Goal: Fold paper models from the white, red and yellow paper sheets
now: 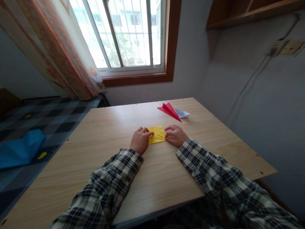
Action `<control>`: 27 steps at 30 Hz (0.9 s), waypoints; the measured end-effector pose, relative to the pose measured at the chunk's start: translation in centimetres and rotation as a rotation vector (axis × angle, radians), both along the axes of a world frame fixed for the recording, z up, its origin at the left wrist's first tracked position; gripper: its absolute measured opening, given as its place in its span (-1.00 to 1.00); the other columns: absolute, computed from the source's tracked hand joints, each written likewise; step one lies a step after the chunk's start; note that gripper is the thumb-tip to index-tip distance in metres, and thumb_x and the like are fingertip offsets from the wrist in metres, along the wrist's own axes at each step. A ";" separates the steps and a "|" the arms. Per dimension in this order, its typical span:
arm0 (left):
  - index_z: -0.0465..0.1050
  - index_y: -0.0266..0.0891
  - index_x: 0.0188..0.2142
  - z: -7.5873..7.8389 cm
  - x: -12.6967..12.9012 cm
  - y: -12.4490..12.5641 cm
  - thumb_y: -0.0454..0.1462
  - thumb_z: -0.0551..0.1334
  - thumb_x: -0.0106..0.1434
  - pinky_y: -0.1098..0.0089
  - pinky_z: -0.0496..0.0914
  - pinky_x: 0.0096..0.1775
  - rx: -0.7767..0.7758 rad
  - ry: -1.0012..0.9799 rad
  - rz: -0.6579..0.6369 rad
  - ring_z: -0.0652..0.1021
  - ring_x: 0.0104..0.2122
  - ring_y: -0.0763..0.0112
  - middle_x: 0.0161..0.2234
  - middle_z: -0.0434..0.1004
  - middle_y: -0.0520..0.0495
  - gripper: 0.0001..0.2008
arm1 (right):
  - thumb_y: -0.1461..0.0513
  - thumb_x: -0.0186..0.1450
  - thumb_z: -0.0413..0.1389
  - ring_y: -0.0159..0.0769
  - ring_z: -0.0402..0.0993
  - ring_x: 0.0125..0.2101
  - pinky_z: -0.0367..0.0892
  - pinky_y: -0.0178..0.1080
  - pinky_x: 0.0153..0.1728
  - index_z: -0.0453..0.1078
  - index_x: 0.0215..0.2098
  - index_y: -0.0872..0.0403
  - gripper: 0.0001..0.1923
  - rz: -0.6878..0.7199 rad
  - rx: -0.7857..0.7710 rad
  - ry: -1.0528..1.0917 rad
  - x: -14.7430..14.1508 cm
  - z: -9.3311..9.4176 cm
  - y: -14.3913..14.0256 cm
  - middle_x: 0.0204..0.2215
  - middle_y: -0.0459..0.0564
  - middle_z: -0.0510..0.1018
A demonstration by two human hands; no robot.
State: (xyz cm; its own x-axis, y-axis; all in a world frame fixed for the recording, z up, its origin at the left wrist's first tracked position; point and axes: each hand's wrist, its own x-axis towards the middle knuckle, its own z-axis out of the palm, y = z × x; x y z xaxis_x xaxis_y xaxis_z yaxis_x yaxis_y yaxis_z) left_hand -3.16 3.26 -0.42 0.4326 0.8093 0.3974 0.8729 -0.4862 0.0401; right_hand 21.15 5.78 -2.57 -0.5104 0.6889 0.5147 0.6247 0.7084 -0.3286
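A folded yellow paper lies flat on the wooden table in front of me. My left hand presses on its left edge with curled fingers. My right hand presses on its right edge, fingertips on the paper. Both sleeves are plaid. Farther back on the table rests a red paper plane, and a white folded paper plane lies just to its right, partly under it.
A bed with a checked cover and a blue cloth stands to the left of the table. A window and curtain are behind; a grey wall runs along the table's right edge.
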 end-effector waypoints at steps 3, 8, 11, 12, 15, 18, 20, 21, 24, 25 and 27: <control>0.60 -0.11 -0.09 -0.2 0.0 0.1 -0.35 0.14 0.33 0.16 0.43 -0.10 -0.014 -0.022 -0.019 0.47 -0.18 0.18 -0.18 0.57 -0.11 -0.72 | 0.24 0.15 0.30 -0.11 0.42 -0.05 0.26 -0.02 -0.03 0.53 -0.43 -0.01 -0.96 0.075 0.059 -0.018 -0.1 0.2 -0.3 -0.13 -0.01 0.59; 0.52 -0.21 0.00 -0.4 -0.1 0.5 -0.26 0.11 0.37 0.15 0.42 -0.02 -0.049 -0.096 -0.062 0.49 -0.12 0.19 -0.12 0.56 -0.15 -0.71 | 0.15 0.21 0.26 -0.15 0.44 -0.12 0.27 -0.03 -0.04 0.51 -0.47 0.01 -0.86 0.155 0.059 0.042 -0.3 0.4 -0.6 -0.20 0.00 0.59; 0.45 -0.21 0.07 -0.5 -0.1 0.7 -0.30 0.12 0.35 0.14 0.40 0.04 -0.096 -0.126 -0.109 0.50 -0.07 0.20 -0.06 0.55 -0.15 -0.67 | 0.18 0.28 0.18 -0.18 0.46 -0.18 0.30 -0.07 -0.04 0.53 -0.36 0.02 -0.89 0.128 -0.008 0.117 -0.8 0.6 -0.6 -0.24 0.03 0.59; 0.43 -0.20 0.09 -0.5 -0.1 0.7 -0.31 0.12 0.34 0.13 0.39 0.05 -0.106 -0.131 -0.126 0.50 -0.06 0.20 -0.05 0.55 -0.15 -0.65 | 0.21 0.29 0.15 -0.18 0.46 -0.16 0.30 -0.07 -0.03 0.53 -0.25 0.04 -0.87 0.105 -0.031 0.137 -1.0 0.7 -0.5 -0.22 0.04 0.59; 0.35 -0.18 0.17 -0.6 -0.1 0.7 -0.35 0.11 0.31 0.14 0.38 0.06 -0.111 -0.156 -0.168 0.50 -0.05 0.21 -0.05 0.53 -0.14 -0.57 | 0.25 0.33 0.07 -0.16 0.42 -0.04 0.27 -0.06 0.05 0.41 0.08 0.07 -0.65 0.074 -0.087 0.162 -1.9 0.8 -0.1 -0.06 0.08 0.56; 0.27 -0.20 0.23 -0.6 0.1 0.6 -0.37 0.11 0.28 0.21 0.41 0.02 -0.098 -0.191 -0.171 0.49 -0.08 0.24 -0.08 0.49 -0.16 -0.49 | 0.21 0.38 0.02 -0.18 0.42 -0.02 0.26 -0.07 0.07 0.31 0.20 0.07 -0.58 0.106 -0.151 0.158 -2.6 0.8 0.3 -0.01 0.09 0.54; 0.29 -0.19 0.22 -0.5 0.1 0.5 -0.39 0.11 0.27 0.22 0.41 0.01 -0.084 -0.195 -0.171 0.48 -0.12 0.26 -0.12 0.47 -0.14 -0.50 | 0.17 0.39 0.02 -0.18 0.43 -0.07 0.27 -0.07 0.05 0.29 0.20 0.08 -0.57 0.102 -0.162 0.168 -2.7 0.7 0.4 -0.06 0.09 0.55; 0.33 -0.17 0.18 -0.4 0.1 0.4 -0.39 0.12 0.27 0.21 0.40 0.03 -0.072 -0.184 -0.176 0.48 -0.13 0.26 -0.14 0.47 -0.13 -0.53 | 0.16 0.39 0.02 -0.18 0.43 -0.10 0.28 -0.07 0.04 0.29 0.20 0.09 -0.56 0.092 -0.160 0.183 -2.6 0.8 0.4 -0.11 0.08 0.56; 0.48 -0.15 -0.03 0.1 -0.2 0.3 -0.37 0.13 0.29 0.10 0.31 0.12 -0.022 -0.120 -0.202 0.46 -0.12 0.24 -0.18 0.49 -0.11 -0.71 | 0.17 0.35 0.07 -0.22 0.45 -0.20 0.32 -0.12 -0.04 0.35 0.15 0.10 -0.58 0.062 -0.165 0.223 -1.7 0.9 0.3 -0.23 0.03 0.56; 0.51 -0.15 -0.10 0.3 -0.4 0.2 -0.36 0.14 0.29 0.06 0.26 0.16 -0.008 -0.097 -0.209 0.46 -0.12 0.24 -0.18 0.50 -0.10 -0.76 | 0.19 0.33 0.10 -0.23 0.45 -0.22 0.33 -0.14 -0.07 0.41 0.09 0.09 -0.63 0.066 -0.174 0.206 -1.3 0.9 0.3 -0.26 0.02 0.56; 0.52 -0.14 -0.19 0.8 -0.9 -0.1 -0.34 0.16 0.29 0.03 0.19 0.21 0.011 -0.052 -0.210 0.47 -0.10 0.25 -0.20 0.52 -0.07 -0.82 | 0.21 0.31 0.12 -0.23 0.46 -0.26 0.34 -0.17 -0.14 0.54 -0.14 0.09 -0.78 0.094 -0.180 0.114 -0.4 0.8 0.4 -0.31 0.03 0.56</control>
State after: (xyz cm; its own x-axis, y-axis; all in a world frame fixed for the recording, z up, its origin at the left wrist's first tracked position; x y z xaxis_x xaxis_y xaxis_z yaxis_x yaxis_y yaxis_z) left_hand -4.08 3.20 0.39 0.5697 0.6990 0.4322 0.7494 -0.6578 0.0760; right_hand 20.71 6.17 -1.78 -0.5226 0.7266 0.4460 0.5103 0.6856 -0.5192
